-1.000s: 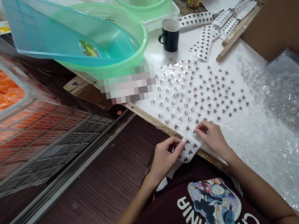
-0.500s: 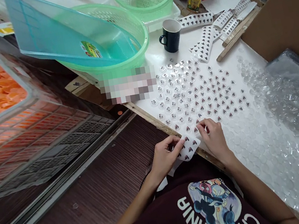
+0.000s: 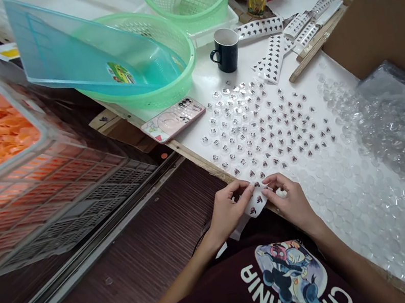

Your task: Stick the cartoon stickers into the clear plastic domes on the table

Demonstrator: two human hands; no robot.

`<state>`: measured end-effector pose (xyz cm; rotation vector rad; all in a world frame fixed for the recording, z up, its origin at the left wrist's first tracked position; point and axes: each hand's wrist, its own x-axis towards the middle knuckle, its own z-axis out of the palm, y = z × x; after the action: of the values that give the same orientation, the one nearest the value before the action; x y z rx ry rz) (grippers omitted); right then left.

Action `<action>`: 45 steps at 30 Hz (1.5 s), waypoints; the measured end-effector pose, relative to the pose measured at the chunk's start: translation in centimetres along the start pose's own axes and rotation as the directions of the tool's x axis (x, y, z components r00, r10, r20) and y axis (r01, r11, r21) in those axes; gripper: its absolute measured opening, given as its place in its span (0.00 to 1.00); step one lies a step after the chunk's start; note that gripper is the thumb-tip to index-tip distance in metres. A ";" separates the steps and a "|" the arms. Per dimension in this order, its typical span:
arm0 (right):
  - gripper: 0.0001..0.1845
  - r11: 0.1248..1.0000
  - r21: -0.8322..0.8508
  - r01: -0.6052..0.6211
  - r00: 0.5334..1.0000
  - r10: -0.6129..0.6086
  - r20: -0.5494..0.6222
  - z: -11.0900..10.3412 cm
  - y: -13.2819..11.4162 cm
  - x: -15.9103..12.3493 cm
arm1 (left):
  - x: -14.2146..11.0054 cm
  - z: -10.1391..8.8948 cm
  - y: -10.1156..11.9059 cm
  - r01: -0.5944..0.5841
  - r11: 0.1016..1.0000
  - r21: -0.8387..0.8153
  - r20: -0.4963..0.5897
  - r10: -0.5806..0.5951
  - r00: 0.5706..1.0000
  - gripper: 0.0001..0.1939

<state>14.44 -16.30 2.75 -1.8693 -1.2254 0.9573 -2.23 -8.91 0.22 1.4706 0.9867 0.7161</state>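
My left hand [image 3: 231,206] pinches a white sticker sheet [image 3: 255,208] printed with small dark figures, just over the table's wooden front edge. At the sheet's upper right edge, my right hand [image 3: 287,198] closes thumb and forefinger; whether a single sticker has come loose there is too small to tell. Just beyond both hands, many small clear discs [image 3: 264,147] lie spread on the white table, each bearing a dark figure. Plain clear discs [image 3: 335,201] cover the table to the right of my right hand.
A phone [image 3: 174,119] lies at the table edge, near green baskets [image 3: 194,65] and a blue tray [image 3: 67,65]. Behind are a dark mug [image 3: 227,54] and more sticker sheets [image 3: 275,59]. Clear pieces [image 3: 393,130] heap at right. A crate [image 3: 71,158] holds orange pieces at left.
My right hand has moved left and down from above the discs to the sticker sheet's edge. The left hand still holds the sheet. The view has shifted slightly.
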 end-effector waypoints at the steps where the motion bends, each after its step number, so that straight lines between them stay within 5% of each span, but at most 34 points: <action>1: 0.07 1.000 -0.021 0.013 0.999 -0.014 -0.052 0.0 0.0 -0.1 | 0.0 0.1 0.0 0.005 1.000 0.000 -0.012 -0.005 1.000 0.13; 6: 0.06 0.984 -0.115 0.136 0.982 -0.149 -0.115 -0.9 -0.3 -0.4 | 0.1 0.3 0.0 0.029 1.000 0.001 -0.031 -0.029 0.999 0.13; 12: 0.06 0.992 0.111 0.054 0.972 -0.027 -0.231 -1.3 -0.7 0.5 | 0.1 0.6 0.4 0.024 1.000 0.013 -0.005 -0.024 1.000 0.14; 19: 0.19 0.969 0.244 0.043 0.991 -0.010 -0.134 0.1 -0.9 0.4 | 0.1 0.8 0.7 -0.007 1.000 0.013 0.103 0.005 0.995 0.13; 24: 0.20 0.950 0.299 0.095 0.975 -0.028 -0.221 -1.0 -0.4 1.0 | 0.1 0.6 0.5 -0.019 1.000 0.020 0.118 0.017 0.993 0.12; 28: 0.19 0.980 0.188 0.061 0.942 0.006 -0.335 -2.4 1.1 2.5 | -0.1 0.3 0.0 -0.010 0.999 0.038 0.110 0.006 0.994 0.13; 37: 0.16 0.995 -0.092 -0.031 0.974 0.009 -0.228 -1.4 2.7 3.8 | -0.2 -0.1 -0.4 0.001 1.000 0.024 0.116 -0.004 0.993 0.12; 45: 0.18 0.864 -0.502 0.033 0.956 -0.174 -0.235 -0.1 2.7 4.3 | -0.2 -0.5 -0.4 0.005 1.000 0.019 0.090 -0.007 0.996 0.12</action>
<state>16.86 -13.09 -0.41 -2.2042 -1.4744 0.3138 -2.86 -8.91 -0.07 1.5022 0.9309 0.6327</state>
